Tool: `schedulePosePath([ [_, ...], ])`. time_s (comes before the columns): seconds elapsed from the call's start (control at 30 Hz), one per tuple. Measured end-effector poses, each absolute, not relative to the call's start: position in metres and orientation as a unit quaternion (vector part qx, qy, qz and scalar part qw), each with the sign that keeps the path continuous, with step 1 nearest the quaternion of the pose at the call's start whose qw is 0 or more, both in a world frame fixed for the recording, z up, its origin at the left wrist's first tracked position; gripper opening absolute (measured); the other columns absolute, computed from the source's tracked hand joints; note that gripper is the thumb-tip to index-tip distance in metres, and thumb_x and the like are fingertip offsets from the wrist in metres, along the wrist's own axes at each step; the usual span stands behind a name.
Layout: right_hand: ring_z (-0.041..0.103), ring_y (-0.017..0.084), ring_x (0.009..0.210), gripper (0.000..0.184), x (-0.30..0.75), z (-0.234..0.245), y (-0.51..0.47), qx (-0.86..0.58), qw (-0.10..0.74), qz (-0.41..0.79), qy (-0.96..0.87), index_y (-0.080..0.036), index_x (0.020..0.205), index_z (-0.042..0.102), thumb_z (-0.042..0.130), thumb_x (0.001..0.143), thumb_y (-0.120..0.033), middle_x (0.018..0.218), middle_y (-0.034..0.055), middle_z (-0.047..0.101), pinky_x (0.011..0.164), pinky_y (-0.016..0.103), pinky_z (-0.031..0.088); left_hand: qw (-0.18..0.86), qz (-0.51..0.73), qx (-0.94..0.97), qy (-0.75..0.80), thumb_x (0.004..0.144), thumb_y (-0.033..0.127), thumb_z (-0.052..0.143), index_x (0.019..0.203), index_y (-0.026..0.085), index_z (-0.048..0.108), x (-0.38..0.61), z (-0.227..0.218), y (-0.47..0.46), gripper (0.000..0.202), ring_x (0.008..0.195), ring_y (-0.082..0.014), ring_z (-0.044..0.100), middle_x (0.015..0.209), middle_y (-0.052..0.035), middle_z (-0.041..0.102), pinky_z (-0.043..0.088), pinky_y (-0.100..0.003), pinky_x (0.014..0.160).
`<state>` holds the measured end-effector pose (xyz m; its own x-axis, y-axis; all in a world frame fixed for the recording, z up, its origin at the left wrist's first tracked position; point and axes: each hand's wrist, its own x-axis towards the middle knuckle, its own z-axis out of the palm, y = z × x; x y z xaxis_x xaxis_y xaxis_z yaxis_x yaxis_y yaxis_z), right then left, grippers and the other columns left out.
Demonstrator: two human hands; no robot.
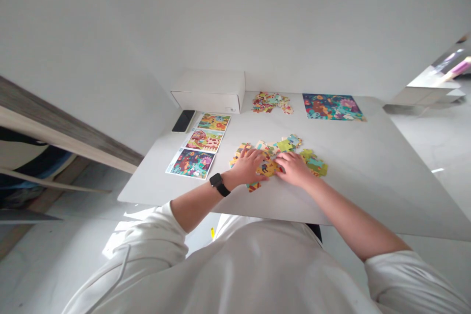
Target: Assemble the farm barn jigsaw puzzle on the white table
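A spread of loose colourful puzzle pieces [290, 146] lies on the white table [368, 176] in front of me. My left hand [248, 166], with a black watch on its wrist, lies palm down on the left part of the spread, fingers stretched out. My right hand [294, 167] rests on the pieces just to the right, fingers curled down onto a yellow piece [268, 169] between the two hands. Whether either hand grips a piece is hidden under the fingers.
Three picture cards [200, 144] lie in a column at the left, a black phone [183, 120] beyond them. A white box [209, 89] stands at the back. Another pile of pieces [271, 102] and a finished puzzle [331, 107] lie at the far edge.
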<state>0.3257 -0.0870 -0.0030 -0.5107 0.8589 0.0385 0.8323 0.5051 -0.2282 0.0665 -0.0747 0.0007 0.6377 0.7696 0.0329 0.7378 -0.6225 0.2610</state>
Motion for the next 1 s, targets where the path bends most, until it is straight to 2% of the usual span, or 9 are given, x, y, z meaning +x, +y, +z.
schedulePosePath([
  [0.13, 0.064, 0.035, 0.125, 0.036, 0.322, 0.003, -0.081, -0.508, 0.055, 0.121, -0.851, -0.020, 0.113, 0.073, 0.088, 0.083, -0.034, 0.129, 0.0148, 0.072, 0.107, 0.046, 0.048, 0.110, 0.064, 0.898, 0.422, 0.086, 0.055, 0.085, 0.144, 0.025, 0.065, 0.066, 0.006, -0.080, 0.069, 0.152, -0.0403, 0.046, 0.165, -0.0171, 0.051, 0.025, -0.065, 0.132],
  [0.23, 0.070, 0.027, 0.102, 0.030, 0.322, 0.007, -0.080, -0.518, 0.082, 0.198, -0.828, -0.023, 0.110, 0.068, 0.082, 0.084, -0.026, 0.107, 0.0075, 0.076, 0.091, 0.037, 0.051, 0.125, 0.077, 0.898, 0.415, 0.086, 0.051, 0.086, 0.139, 0.027, 0.070, 0.068, 0.009, -0.085, 0.061, 0.152, -0.0403, 0.047, 0.164, -0.0158, 0.051, 0.032, -0.063, 0.130],
  [0.33, 0.067, 0.021, 0.077, 0.019, 0.326, 0.010, -0.080, -0.523, 0.152, 0.301, -0.783, -0.025, 0.108, 0.063, 0.071, 0.091, -0.028, 0.083, -0.0012, 0.071, 0.074, 0.031, 0.049, 0.173, 0.106, 0.891, 0.405, 0.094, 0.041, 0.078, 0.127, 0.028, 0.075, 0.070, 0.012, -0.085, 0.036, 0.145, -0.0346, 0.055, 0.158, -0.0125, 0.058, 0.043, -0.056, 0.125],
  [0.5, 0.070, 0.021, 0.074, 0.024, 0.331, 0.013, -0.071, -0.541, 0.250, 0.393, -0.701, -0.026, 0.106, 0.059, 0.068, 0.093, -0.043, 0.087, -0.0005, 0.073, 0.070, 0.031, 0.054, 0.197, 0.165, 0.863, 0.434, 0.103, 0.032, 0.061, 0.111, 0.023, 0.077, 0.059, 0.018, -0.064, 0.020, 0.132, -0.0261, 0.064, 0.138, -0.0123, 0.068, 0.050, -0.044, 0.120],
  [0.6, 0.074, 0.022, 0.086, 0.020, 0.331, 0.015, -0.057, -0.569, 0.258, 0.343, -0.702, -0.024, 0.106, 0.063, 0.070, 0.094, -0.039, 0.098, 0.0044, 0.077, 0.080, 0.034, 0.058, 0.142, 0.149, 0.839, 0.504, 0.100, 0.034, 0.065, 0.122, 0.020, 0.074, 0.046, 0.017, -0.055, 0.027, 0.138, -0.0314, 0.060, 0.141, -0.0164, 0.065, 0.046, -0.051, 0.124],
  [0.7, 0.073, 0.024, 0.102, 0.014, 0.340, 0.016, -0.039, -0.614, 0.258, 0.208, -0.716, -0.022, 0.108, 0.070, 0.066, 0.096, -0.027, 0.114, 0.0096, 0.078, 0.097, 0.038, 0.056, 0.088, 0.136, 0.823, 0.545, 0.100, 0.043, 0.066, 0.147, 0.019, 0.061, 0.037, 0.009, -0.062, 0.053, 0.150, -0.0378, 0.049, 0.155, -0.0218, 0.056, 0.037, -0.060, 0.128],
  [0.8, 0.072, 0.025, 0.106, 0.026, 0.355, 0.017, -0.020, -0.668, 0.220, 0.136, -0.697, -0.020, 0.122, 0.074, 0.061, 0.099, -0.023, 0.121, 0.0121, 0.076, 0.102, 0.038, 0.054, 0.089, 0.119, 0.836, 0.528, 0.099, 0.060, 0.064, 0.163, 0.022, 0.047, 0.038, -0.005, -0.081, 0.076, 0.160, -0.0435, 0.036, 0.169, -0.0219, 0.044, 0.031, -0.067, 0.130],
  [0.9, 0.069, 0.028, 0.116, 0.038, 0.364, 0.018, -0.006, -0.660, 0.140, 0.115, -0.729, -0.020, 0.132, 0.074, 0.073, 0.096, -0.030, 0.131, 0.0148, 0.072, 0.108, 0.039, 0.051, 0.092, 0.087, 0.862, 0.490, 0.095, 0.070, 0.067, 0.167, 0.020, 0.043, 0.049, -0.020, -0.095, 0.091, 0.166, -0.0485, 0.023, 0.175, -0.0235, 0.034, 0.024, -0.070, 0.131],
  [1.0, 0.066, 0.032, 0.122, 0.040, 0.364, 0.020, 0.002, -0.641, 0.077, 0.108, -0.756, -0.023, 0.124, 0.078, 0.085, 0.086, -0.031, 0.137, 0.0154, 0.069, 0.110, 0.043, 0.050, 0.082, 0.088, 0.887, 0.446, 0.098, 0.068, 0.064, 0.168, 0.018, 0.044, 0.063, -0.030, -0.089, 0.088, 0.167, -0.0483, 0.019, 0.177, -0.0239, 0.031, 0.018, -0.070, 0.134],
])
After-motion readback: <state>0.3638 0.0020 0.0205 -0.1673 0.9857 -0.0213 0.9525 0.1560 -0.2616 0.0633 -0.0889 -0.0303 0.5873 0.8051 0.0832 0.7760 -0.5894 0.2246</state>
